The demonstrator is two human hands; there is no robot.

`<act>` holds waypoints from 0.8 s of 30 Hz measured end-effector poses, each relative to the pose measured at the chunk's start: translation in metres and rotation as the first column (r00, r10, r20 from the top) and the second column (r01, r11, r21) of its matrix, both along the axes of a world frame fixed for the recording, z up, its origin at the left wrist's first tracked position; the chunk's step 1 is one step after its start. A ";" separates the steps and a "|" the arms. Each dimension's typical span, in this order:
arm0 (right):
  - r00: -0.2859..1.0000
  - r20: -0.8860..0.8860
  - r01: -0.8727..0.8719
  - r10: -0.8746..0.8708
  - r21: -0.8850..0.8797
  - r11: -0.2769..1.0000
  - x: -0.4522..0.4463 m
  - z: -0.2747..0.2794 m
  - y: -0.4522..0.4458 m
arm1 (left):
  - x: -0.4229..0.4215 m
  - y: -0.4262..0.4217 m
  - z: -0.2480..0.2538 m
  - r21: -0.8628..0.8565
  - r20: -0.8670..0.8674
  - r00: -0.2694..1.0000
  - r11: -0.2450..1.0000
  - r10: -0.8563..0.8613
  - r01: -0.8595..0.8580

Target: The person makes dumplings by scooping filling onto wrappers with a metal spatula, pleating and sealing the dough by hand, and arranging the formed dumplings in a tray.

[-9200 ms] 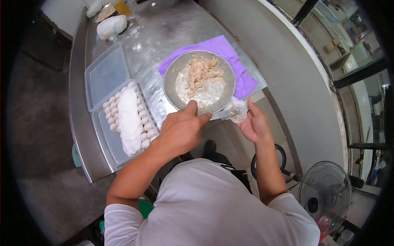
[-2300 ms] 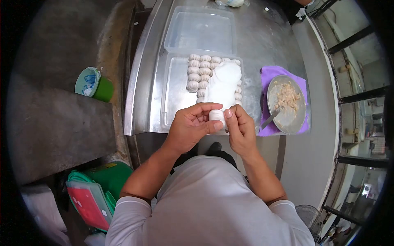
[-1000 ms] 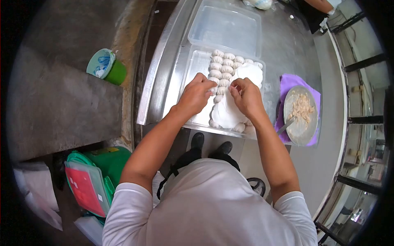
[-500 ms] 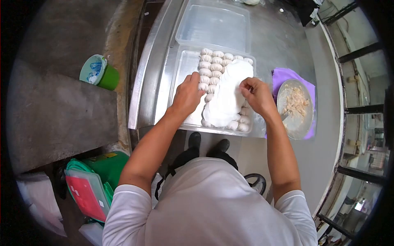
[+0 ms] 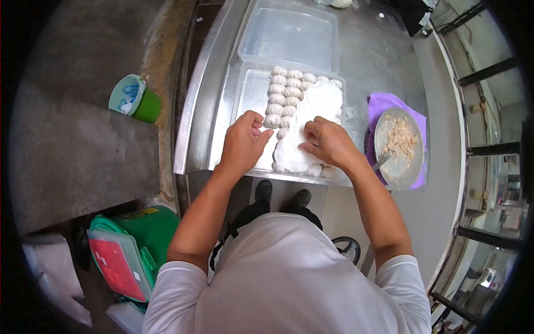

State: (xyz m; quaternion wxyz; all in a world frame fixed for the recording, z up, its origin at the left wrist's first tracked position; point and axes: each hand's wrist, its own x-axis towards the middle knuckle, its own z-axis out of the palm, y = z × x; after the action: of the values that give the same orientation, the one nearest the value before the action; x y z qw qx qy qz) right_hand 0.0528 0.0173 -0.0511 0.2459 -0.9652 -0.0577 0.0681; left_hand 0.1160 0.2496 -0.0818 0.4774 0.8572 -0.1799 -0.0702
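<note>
Rows of pleated dumplings (image 5: 276, 99) fill part of a clear plastic tray (image 5: 239, 106). Over the right-hand rows lies a layer of overlapping thin white dough wrappers (image 5: 295, 147). My left hand (image 5: 243, 140) hovers at the tray's left part, just below the end of the leftmost dumpling row. Its fingers are bent, the thumb stands apart from them, and nothing shows between. My right hand (image 5: 328, 142) is over the wrappers, with curled fingers and a gap between thumb and forefinger. Whether its fingertips touch the wrappers I cannot tell.
A bowl of pale filling (image 5: 400, 139) with a utensil sits on a purple cloth (image 5: 375, 103) to the right. Beyond the tray lies another clear plastic container or lid (image 5: 289, 33). A green bucket (image 5: 147, 106) stands at the left, past the metal table edge (image 5: 194, 106).
My left hand has come away from the leftmost row's end, moving nearer to me with the thumb spread. My right hand has moved left and nearer across the wrappers.
</note>
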 end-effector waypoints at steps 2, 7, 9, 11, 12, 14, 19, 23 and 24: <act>0.999 -0.021 -0.029 0.028 -0.017 0.999 0.000 0.000 0.002 | -0.005 0.002 0.003 -0.023 -0.037 0.999 1.000 0.004 -0.005; 0.996 0.051 -0.064 0.068 -0.075 0.995 0.000 -0.002 0.004 | -0.009 0.004 -0.001 -0.050 -0.127 0.992 0.998 0.020 -0.026; 0.994 0.081 -0.072 0.079 -0.080 0.994 0.000 -0.005 0.003 | -0.012 0.004 -0.004 -0.066 -0.116 0.993 0.997 0.023 -0.031; 0.990 0.110 -0.080 0.089 -0.085 0.993 -0.001 -0.007 0.003 | -0.014 0.004 -0.005 -0.082 -0.106 0.994 0.996 0.026 -0.035; 0.991 0.103 -0.081 0.091 -0.095 0.992 -0.001 -0.004 0.004 | -0.014 0.004 -0.004 -0.096 -0.109 0.994 0.995 0.027 -0.038; 0.991 0.096 -0.080 0.090 -0.106 0.991 -0.002 -0.003 0.003 | -0.015 0.003 -0.004 -0.112 -0.111 0.993 0.993 0.027 -0.039; 0.987 0.134 -0.085 0.093 -0.067 0.994 -0.004 -0.006 0.004 | -0.015 0.003 -0.003 -0.141 -0.108 0.994 0.989 0.022 -0.037; 0.993 0.115 -0.009 0.004 0.043 0.999 0.000 -0.014 -0.003 | -0.015 0.005 -0.003 -0.168 -0.105 0.994 0.985 0.025 -0.043; 0.990 0.140 -0.052 0.035 0.116 0.992 0.001 -0.014 -0.005 | -0.015 0.005 -0.003 -0.171 -0.111 0.994 0.984 0.021 -0.040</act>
State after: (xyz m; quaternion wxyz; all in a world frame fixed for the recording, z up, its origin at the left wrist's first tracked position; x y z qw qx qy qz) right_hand 0.0539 0.0119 -0.0650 0.2971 -0.9496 -0.0997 0.0033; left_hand 0.1009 0.2550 -0.0851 0.5602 0.8101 -0.1458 -0.0933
